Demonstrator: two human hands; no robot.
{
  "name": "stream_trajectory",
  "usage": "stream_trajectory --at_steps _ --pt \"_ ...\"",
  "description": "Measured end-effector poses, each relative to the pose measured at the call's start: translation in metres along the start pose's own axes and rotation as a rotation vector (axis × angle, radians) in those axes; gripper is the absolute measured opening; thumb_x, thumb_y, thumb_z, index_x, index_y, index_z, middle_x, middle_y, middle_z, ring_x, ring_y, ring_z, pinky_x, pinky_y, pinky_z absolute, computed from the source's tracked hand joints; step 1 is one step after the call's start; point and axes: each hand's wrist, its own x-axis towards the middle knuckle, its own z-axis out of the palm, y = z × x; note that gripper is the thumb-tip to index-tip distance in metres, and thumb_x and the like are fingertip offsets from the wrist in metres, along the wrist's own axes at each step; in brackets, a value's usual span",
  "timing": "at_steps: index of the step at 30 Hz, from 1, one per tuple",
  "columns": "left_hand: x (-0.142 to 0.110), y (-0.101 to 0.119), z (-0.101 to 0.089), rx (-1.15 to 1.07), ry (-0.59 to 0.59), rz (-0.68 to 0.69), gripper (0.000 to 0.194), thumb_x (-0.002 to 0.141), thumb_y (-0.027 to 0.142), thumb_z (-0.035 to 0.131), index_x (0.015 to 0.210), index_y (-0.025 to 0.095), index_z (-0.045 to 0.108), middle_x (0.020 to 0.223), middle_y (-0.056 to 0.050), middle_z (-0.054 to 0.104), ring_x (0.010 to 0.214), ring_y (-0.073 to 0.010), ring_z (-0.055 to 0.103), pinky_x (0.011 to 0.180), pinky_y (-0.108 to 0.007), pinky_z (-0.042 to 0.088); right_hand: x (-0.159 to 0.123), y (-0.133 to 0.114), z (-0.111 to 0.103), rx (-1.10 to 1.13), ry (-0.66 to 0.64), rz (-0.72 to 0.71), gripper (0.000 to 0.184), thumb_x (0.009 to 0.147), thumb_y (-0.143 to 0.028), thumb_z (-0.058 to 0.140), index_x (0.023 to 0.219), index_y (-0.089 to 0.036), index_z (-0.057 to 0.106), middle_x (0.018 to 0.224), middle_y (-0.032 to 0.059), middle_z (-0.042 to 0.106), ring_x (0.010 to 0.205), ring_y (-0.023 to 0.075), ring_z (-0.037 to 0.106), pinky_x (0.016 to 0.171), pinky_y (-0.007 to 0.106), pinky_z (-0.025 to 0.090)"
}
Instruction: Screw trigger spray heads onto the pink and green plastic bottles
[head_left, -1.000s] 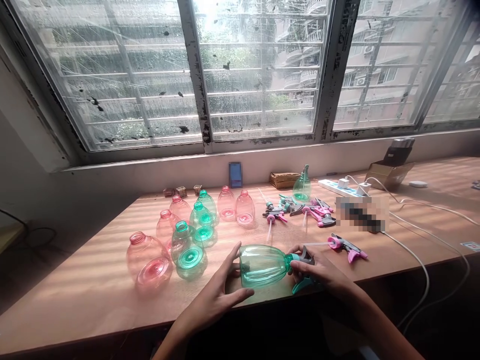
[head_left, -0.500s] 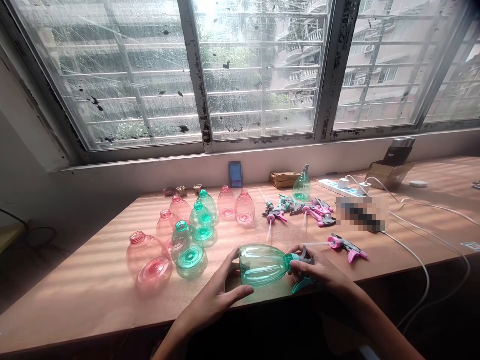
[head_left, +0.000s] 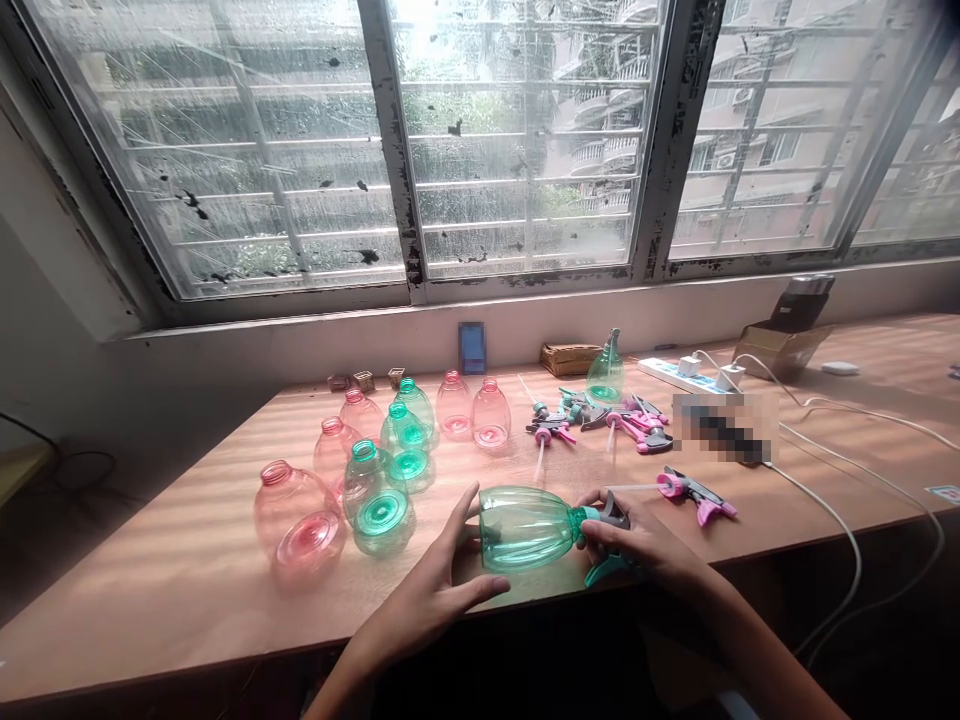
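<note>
Two hands on one teal plastic spray bottle [head_left: 525, 530], held sideways near the front edge of the wooden desk [head_left: 187, 590]: my left hand [head_left: 427, 600] cups its base, my right hand [head_left: 645, 550] clamps the grey trigger head [head_left: 611, 515].

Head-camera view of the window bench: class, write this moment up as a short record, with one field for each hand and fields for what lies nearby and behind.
Left hand: cupping a clear green plastic bottle, which is on its side
Right hand: gripping the teal trigger sprayer at the bottle's neck
Nearby: clear pink bottle, loose pink trigger sprayer
Behind: power strip
</note>
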Motion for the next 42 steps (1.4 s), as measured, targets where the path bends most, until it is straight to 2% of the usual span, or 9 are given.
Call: stream_trajectory --at_steps 3,7,13,23,31,42 --pt "0.0006 -0.0021 -0.0005 0.0 0.005 0.001 0.093 0.087 0.037 0.074 0.161 0.032 0.018 0.169 -0.007 0.024 0.152 -0.0346 0.028 0.125 -0.054 0.023 0.0002 0.0005 -0.0009 -0.018 0.001 -0.006 0.04 0.083 -0.049 0.079 0.103 -0.019 0.062 0.07 -0.0015 0.067 0.067 0.0185 0.061 0.064 0.03 0.046" --pt "0.002 -0.0025 -0.0014 -0.003 -0.022 0.024 0.085 0.089 0.038 0.073 0.159 0.032 0.027 0.162 -0.006 0.039 0.151 -0.0342 0.029 0.125 -0.054 0.023 0.0006 0.0007 -0.0012 -0.023 -0.007 -0.012 0.04 0.083 -0.049 0.079 0.102 -0.019 0.062 0.07 -0.0015 0.067 0.066 0.018 0.061 0.063 0.03 0.046" --pt "0.0009 0.0012 -0.0009 -0.007 0.006 0.008 0.091 0.086 0.034 0.075 0.161 0.032 0.021 0.169 -0.006 0.024 0.151 -0.0337 0.031 0.125 -0.053 0.024 0.0005 0.0012 -0.0008 -0.008 -0.002 -0.01 0.039 0.084 -0.047 0.079 0.105 -0.018 0.061 0.071 -0.0016 0.068 0.067 0.0173 0.061 0.064 0.029 0.045" --pt "0.0011 0.0006 0.0004 0.003 0.003 -0.012 0.097 0.086 0.035 0.075 0.162 0.029 0.016 0.169 -0.008 0.023 0.153 -0.0343 0.026 0.126 -0.053 0.022 0.0015 -0.0005 -0.0004 -0.012 -0.01 -0.023 0.037 0.086 -0.046 0.078 0.102 -0.017 0.061 0.071 -0.0016 0.068 0.066 0.0163 0.06 0.064 0.029 0.044" --pt "0.0015 -0.0002 -0.001 0.034 -0.022 -0.033 0.09 0.088 0.037 0.072 0.161 0.026 0.021 0.163 -0.01 0.037 0.154 -0.032 0.025 0.127 -0.051 0.02 -0.0006 0.0022 -0.0017 0.006 -0.018 -0.013 0.038 0.086 -0.044 0.079 0.105 -0.018 0.061 0.072 -0.0017 0.068 0.067 0.0161 0.06 0.065 0.029 0.046" --pt "0.0013 -0.0016 -0.0014 0.035 -0.028 -0.048 0.091 0.088 0.038 0.073 0.161 0.025 0.02 0.161 -0.011 0.039 0.154 -0.0322 0.024 0.126 -0.049 0.021 0.0008 0.0033 -0.0028 -0.002 -0.021 -0.023 0.037 0.087 -0.044 0.078 0.106 -0.017 0.061 0.072 -0.0015 0.067 0.068 0.0162 0.059 0.065 0.029 0.045"
